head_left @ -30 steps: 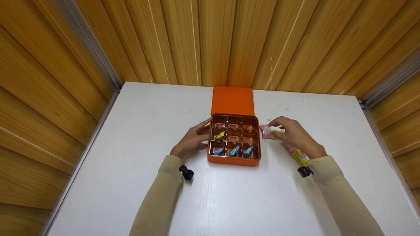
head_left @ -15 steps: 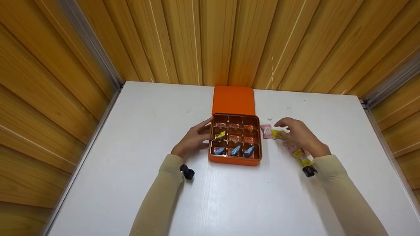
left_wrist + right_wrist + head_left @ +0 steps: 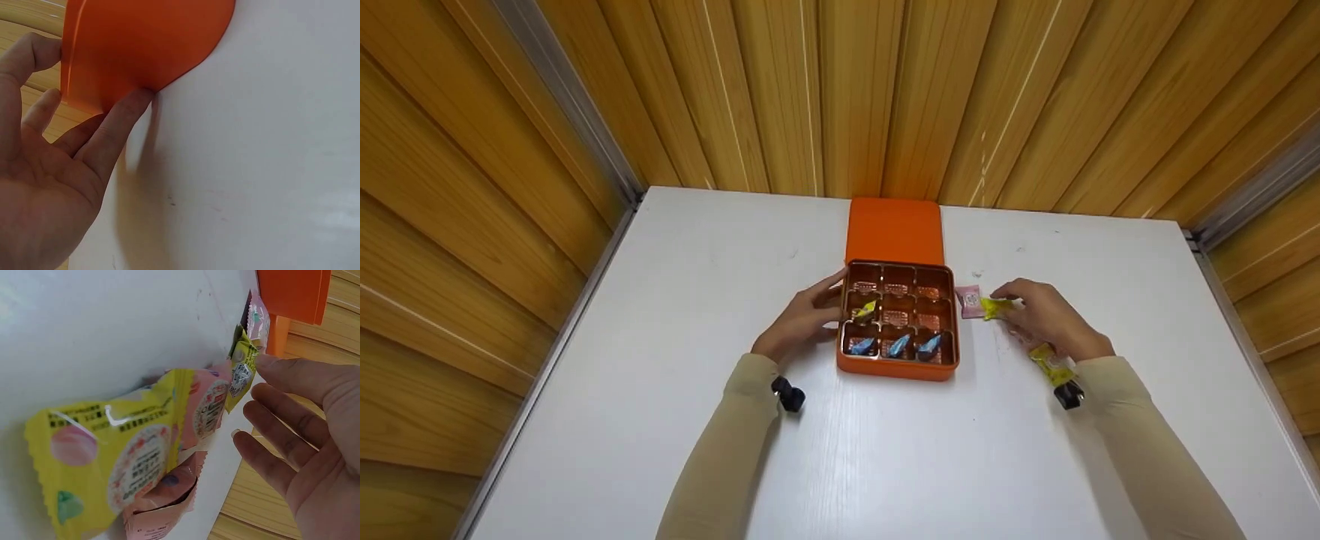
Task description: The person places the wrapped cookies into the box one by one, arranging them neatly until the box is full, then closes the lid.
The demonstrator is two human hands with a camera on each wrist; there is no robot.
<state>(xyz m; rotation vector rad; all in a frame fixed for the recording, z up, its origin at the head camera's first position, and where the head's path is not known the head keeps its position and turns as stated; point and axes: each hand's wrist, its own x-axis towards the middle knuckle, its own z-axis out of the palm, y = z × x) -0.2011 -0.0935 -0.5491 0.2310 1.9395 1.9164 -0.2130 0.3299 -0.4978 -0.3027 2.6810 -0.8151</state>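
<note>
My left hand rests against the left side of an orange box with a brown compartment insert. In the left wrist view, its fairly straight fingers touch the box wall. Wrapped blue candies lie in the three front compartments, and a yellow one sits in the middle-left compartment. Beyond the box's right side, my right hand is over a small yellow-wrapped candy. In the right wrist view, one fingertip is right at that candy's edge, while the other fingers are apart and loosely bent.
An orange lid lies behind the box. A pink candy lies close to the box's right wall. Another yellow candy and pink ones lie under my right wrist. Wooden panels border the white table.
My right hand has drawn back rightward from the pink candy, lifted off slightly, then come down at the yellow candy beside it. The left hand stays at the box.
</note>
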